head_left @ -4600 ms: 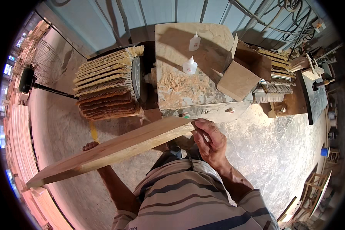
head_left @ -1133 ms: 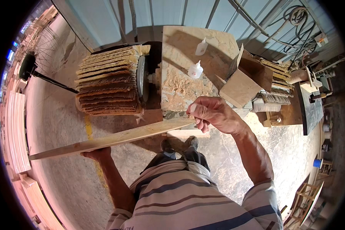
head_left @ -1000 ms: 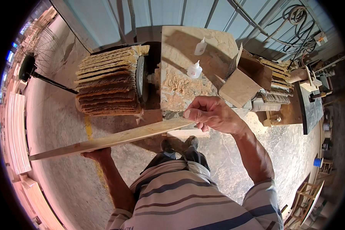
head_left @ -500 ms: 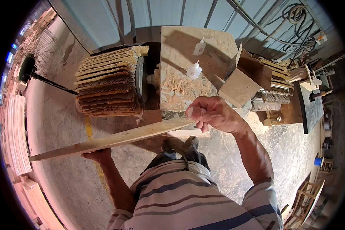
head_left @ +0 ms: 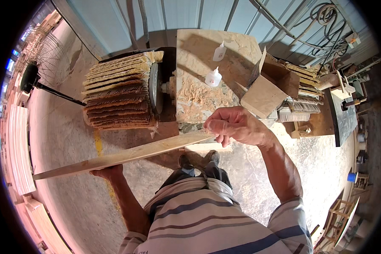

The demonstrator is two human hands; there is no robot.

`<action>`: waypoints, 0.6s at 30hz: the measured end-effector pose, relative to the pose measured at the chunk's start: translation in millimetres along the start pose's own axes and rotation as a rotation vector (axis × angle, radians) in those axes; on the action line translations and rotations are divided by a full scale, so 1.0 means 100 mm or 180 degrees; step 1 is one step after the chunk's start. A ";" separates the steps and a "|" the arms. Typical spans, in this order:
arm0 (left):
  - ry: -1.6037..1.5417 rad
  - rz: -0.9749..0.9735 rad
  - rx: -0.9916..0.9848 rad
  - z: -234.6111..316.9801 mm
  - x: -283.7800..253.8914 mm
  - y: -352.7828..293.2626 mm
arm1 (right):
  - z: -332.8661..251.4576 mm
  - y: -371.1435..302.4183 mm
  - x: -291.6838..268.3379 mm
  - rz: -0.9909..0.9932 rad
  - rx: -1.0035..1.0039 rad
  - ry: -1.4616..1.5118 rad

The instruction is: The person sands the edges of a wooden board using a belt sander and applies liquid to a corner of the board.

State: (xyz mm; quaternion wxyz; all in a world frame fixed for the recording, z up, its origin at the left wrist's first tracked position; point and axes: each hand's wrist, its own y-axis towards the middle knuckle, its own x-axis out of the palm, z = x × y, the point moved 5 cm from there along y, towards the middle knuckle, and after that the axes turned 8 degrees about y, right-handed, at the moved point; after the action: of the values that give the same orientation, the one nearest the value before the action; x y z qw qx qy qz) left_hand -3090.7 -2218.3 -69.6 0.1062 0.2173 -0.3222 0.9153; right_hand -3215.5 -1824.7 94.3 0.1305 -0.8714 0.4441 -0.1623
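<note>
While my right hand (head_left: 237,126) stays pinched on the wooden slat (head_left: 122,155), left hand (head_left: 108,172) supporting beneath, it has tilted nearly edge-on below the sanding drum (head_left: 119,96).

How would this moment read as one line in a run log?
left hand: under wooden plank | right hand: grips plank end | flap sanding drum: behind plank

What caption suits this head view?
Both hands, left hand and right hand, hold a long wooden board before a flap sanding drum.

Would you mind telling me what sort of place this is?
Most likely a woodworking shop. A large flap sanding wheel stands by a dusty workbench, wooden boards are stacked along the wall, and both hands hold a long wooden board.
</note>
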 end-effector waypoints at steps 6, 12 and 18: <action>-0.0011 -0.0130 -0.0096 -0.01 -0.05 0.10 | -0.04 0.01 0.03 0.0010 -0.0090 -0.0077; 0.0054 -0.0226 -0.0055 -0.01 -0.05 0.09 | 0.01 0.02 -0.04 -0.0018 0.0104 -0.0035; -0.0056 -0.0194 -0.0109 -0.01 -0.05 0.11 | 0.01 0.02 -0.05 0.0061 0.0237 -0.0096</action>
State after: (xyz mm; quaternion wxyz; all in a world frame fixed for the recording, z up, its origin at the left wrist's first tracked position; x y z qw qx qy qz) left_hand -3090.5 -2226.1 -78.5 0.1349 0.2332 -0.3320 0.9040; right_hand -3219.9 -1821.7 91.6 0.1711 -0.8640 0.4440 -0.1644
